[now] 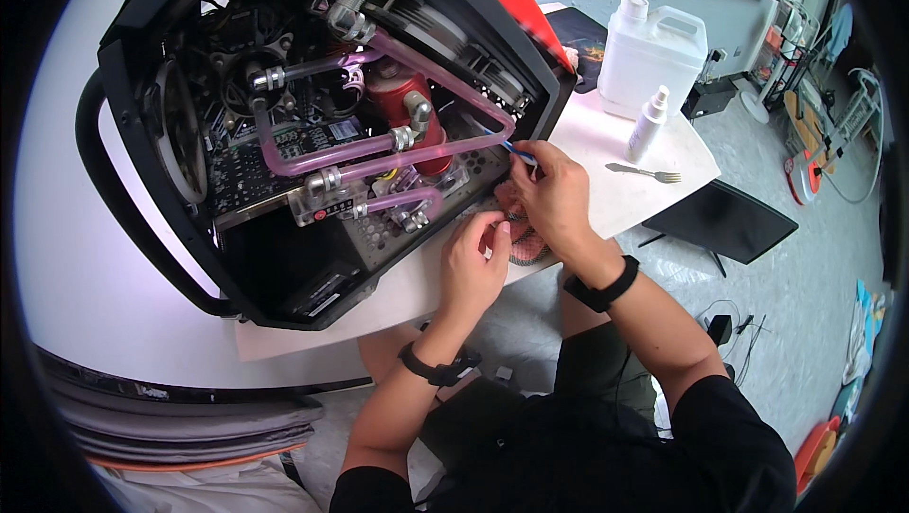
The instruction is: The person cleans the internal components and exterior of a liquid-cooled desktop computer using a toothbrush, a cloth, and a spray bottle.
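Observation:
An open computer case (561, 90) with a black frame lies tilted on the white table before me. Inside it run pink-filled coolant tubes (426, 154) with metal fittings, beside a red cylindrical reservoir (398, 90). My right hand (554, 190) pinches a slim blue-and-white handle (523, 154) at the case's near right edge. The tool's far end points into the case behind a tube, and its head is not clear. My left hand (474, 257) is curled beside a pink cloth (529, 247) with a dark patterned edge. Whether its fingers grip anything is hidden.
Right of the case, the white table (589, 137) holds a large white plastic jug (650, 59), a white spray bottle (646, 126) and a fork (643, 172). A flat monitor (721, 218) stands on the floor beyond the table edge. Cables (746, 342) lie on the floor.

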The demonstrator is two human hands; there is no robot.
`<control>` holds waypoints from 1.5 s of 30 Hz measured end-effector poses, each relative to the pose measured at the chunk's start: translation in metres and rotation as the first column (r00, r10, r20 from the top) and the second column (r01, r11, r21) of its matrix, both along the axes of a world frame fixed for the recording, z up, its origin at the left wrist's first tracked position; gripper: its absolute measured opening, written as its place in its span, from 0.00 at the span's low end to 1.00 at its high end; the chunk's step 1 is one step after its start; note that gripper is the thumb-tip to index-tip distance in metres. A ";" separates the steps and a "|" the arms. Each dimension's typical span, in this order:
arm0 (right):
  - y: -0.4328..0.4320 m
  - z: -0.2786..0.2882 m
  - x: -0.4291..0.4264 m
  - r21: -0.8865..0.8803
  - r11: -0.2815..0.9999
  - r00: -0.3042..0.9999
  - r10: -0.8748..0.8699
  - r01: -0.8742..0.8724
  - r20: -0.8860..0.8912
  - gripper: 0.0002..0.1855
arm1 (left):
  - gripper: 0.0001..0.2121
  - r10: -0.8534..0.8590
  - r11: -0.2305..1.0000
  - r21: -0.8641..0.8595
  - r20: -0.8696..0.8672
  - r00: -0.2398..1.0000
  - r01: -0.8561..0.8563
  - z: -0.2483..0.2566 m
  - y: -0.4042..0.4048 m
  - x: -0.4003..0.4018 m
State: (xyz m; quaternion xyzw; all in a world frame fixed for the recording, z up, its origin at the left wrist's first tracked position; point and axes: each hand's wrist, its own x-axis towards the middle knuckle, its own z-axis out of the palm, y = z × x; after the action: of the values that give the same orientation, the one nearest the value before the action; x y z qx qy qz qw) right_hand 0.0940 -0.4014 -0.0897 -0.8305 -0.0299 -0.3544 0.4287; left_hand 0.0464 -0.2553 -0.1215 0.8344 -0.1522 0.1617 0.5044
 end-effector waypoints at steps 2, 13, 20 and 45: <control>-0.008 0.007 -0.014 0.077 0.997 0.999 0.032 -0.029 -0.036 0.08 | 0.07 0.000 1.000 -0.025 -0.017 1.000 -0.001 -0.002 0.001 0.001; -0.035 0.003 -0.036 0.513 0.853 0.983 0.162 -0.096 -0.086 0.11 | 0.07 0.028 0.997 0.070 0.179 0.983 -0.041 0.032 -0.001 -0.008; -0.011 -0.009 0.005 0.451 0.891 0.976 0.146 -0.058 -0.162 0.13 | 0.08 -0.013 0.942 0.324 0.294 0.956 -0.086 0.049 0.001 -0.012; -0.086 0.019 -0.078 0.741 0.651 0.955 0.293 -0.162 -0.049 0.10 | 0.09 0.148 0.438 0.850 0.255 0.956 -0.294 0.075 -0.020 0.049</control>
State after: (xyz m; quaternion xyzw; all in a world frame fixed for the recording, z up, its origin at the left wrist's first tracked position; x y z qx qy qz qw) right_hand 0.0159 -0.4874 -0.0707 -0.6062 0.0449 -0.2105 0.7656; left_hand 0.0957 -0.2748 -0.0469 0.9725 -0.1385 0.1839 -0.0345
